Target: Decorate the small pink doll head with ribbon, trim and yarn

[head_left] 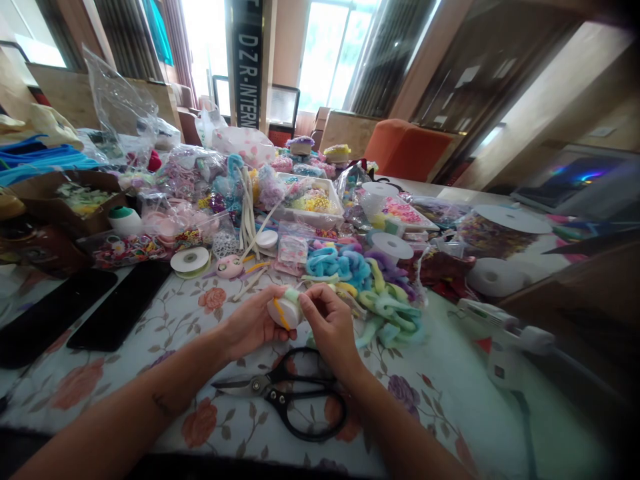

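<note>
My left hand (253, 317) is closed around a small white round piece (286, 315) with a yellow-orange strip across it. A soft pale green bit (291, 294) sits at its top edge. My right hand (330, 327) pinches at this green bit with thumb and forefinger; its other fingers are curled in. Both hands meet above the flowered tablecloth (170, 373). Just below them lie black-handled scissors (280, 390), blades pointing left and slightly apart. Beyond the hands are a pink doll head (230, 267) and fluffy blue (330, 262) and green-yellow strips (390, 307).
Two dark phones (120, 307) lie at the left, near a ribbon spool (190, 261). Behind are bagged trinkets (130, 248), a white tray of beads (313, 200) and several white reels (393, 245). A white glue gun (505, 347) rests at the right, beside a cardboard box (575, 293).
</note>
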{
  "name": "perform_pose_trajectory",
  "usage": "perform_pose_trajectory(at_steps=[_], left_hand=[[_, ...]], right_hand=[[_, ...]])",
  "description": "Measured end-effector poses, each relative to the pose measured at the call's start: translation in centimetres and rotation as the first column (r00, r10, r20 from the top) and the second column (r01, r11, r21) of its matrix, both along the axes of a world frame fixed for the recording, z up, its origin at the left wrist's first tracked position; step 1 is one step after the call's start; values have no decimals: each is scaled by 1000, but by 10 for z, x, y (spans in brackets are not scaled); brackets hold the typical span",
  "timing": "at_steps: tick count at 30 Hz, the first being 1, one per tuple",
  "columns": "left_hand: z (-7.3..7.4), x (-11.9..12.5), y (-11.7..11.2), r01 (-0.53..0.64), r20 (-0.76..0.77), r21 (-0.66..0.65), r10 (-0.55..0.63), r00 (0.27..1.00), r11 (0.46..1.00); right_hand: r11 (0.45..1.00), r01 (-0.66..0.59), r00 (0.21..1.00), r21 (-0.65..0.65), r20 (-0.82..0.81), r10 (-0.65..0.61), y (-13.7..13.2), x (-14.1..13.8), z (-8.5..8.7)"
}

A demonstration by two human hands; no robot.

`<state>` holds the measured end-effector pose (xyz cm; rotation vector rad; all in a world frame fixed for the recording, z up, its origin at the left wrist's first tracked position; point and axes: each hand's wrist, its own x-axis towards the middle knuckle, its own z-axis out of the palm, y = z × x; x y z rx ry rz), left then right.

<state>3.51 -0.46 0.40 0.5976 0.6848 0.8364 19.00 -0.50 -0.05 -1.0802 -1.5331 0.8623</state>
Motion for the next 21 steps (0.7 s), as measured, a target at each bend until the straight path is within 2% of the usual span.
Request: perform_pose_trajectory(at_steps=[15, 18, 21], left_hand=[[-3, -1, 3, -2, -19, -31, 1, 1000, 1000], [-2, 0, 2, -52, -67, -1, 52, 996, 999], [-4, 2, 1, -104, -143, 68, 112, 983, 992]], right_hand=[[998, -27, 1000, 51, 1, 26, -4, -1, -2], [996, -12, 1000, 90, 19, 11, -4, 3, 3], [989, -3, 993, 150, 114, -14, -5, 5, 7]])
